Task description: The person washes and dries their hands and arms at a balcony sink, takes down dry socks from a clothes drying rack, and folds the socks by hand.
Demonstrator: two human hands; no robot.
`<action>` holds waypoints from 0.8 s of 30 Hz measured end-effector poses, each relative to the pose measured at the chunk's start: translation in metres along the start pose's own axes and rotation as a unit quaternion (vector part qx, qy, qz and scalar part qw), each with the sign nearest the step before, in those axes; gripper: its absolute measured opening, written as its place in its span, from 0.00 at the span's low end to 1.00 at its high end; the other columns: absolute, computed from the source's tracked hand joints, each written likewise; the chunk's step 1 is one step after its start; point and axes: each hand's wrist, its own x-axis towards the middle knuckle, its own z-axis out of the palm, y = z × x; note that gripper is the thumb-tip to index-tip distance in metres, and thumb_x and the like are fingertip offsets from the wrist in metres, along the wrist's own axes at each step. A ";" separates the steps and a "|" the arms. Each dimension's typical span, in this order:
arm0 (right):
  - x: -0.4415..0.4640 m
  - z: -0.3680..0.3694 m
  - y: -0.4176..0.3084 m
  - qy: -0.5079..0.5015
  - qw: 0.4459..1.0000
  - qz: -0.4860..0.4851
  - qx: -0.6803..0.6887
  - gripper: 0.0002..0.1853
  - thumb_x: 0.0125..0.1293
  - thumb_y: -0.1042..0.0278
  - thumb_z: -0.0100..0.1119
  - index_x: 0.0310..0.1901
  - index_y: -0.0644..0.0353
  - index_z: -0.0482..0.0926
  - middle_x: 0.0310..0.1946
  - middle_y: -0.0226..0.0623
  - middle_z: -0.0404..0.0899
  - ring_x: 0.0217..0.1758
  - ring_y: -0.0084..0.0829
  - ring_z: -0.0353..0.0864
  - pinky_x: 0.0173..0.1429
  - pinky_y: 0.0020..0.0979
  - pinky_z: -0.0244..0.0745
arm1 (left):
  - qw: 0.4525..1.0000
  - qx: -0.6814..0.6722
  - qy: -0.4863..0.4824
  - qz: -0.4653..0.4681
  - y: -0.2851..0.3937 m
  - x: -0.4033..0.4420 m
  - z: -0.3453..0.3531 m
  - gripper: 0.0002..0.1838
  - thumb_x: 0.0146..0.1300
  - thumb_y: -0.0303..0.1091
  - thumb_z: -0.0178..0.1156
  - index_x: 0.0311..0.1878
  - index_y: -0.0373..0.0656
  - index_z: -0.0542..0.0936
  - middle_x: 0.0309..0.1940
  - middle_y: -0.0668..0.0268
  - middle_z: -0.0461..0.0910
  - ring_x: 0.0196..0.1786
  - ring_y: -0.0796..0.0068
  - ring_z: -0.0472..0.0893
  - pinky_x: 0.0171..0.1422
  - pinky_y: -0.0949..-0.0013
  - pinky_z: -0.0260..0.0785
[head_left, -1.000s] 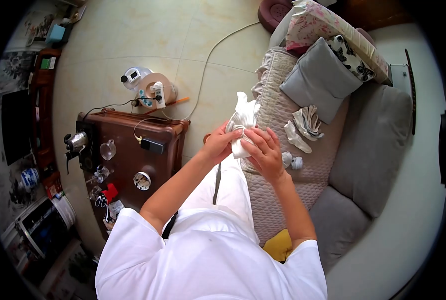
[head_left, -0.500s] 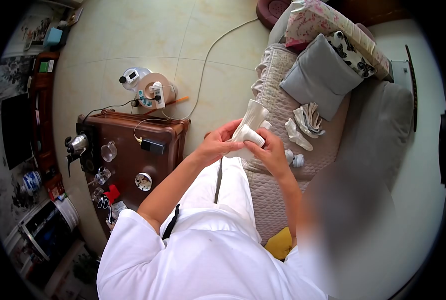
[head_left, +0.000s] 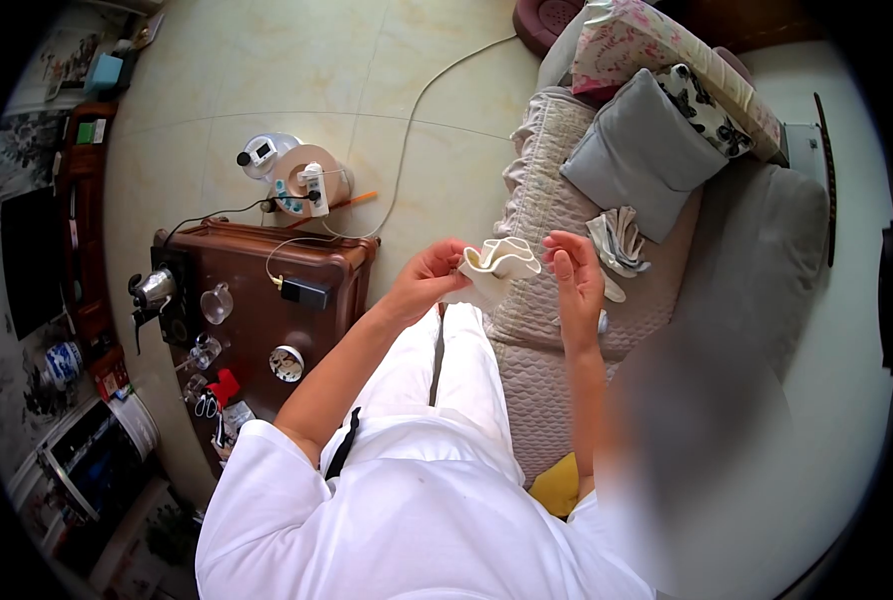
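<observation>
A pair of cream-white socks (head_left: 501,262) is pinched at its left side by my left hand (head_left: 437,272). The cuffs spread into wavy, open edges, and the lower part hangs above my white trousers. My right hand (head_left: 579,280) is apart from the socks, just to their right, with its fingers raised and nothing in it. Beyond that hand, on the sofa seat, lies a bunch of white and grey socks (head_left: 619,242). Another white sock (head_left: 615,290) and a small rolled one (head_left: 603,322) are partly hidden behind my right hand and wrist.
The sofa (head_left: 547,380) with its quilted cover runs along my right, holding a grey cushion (head_left: 645,150) and a yellow cloth (head_left: 559,488). To my left stands a brown table (head_left: 257,370) with a kettle, glass cups and a black box. A white cable (head_left: 403,150) crosses the floor.
My right hand has let go of the socks and moved right, its fingers opening. In my left hand the socks have turned, the folded cuff now loosened and spread.
</observation>
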 end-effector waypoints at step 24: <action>-0.003 0.023 0.024 -0.133 0.929 -0.134 -0.318 0.17 0.45 0.76 0.66 0.36 0.61 0.71 0.34 0.42 0.69 0.36 0.45 0.73 0.37 0.40 0.69 | 0.967 -0.152 0.092 -0.183 -0.016 0.007 -0.001 0.27 0.68 0.35 0.49 0.67 0.47 0.55 0.60 0.63 0.63 0.59 0.68 0.70 0.61 0.54 0.69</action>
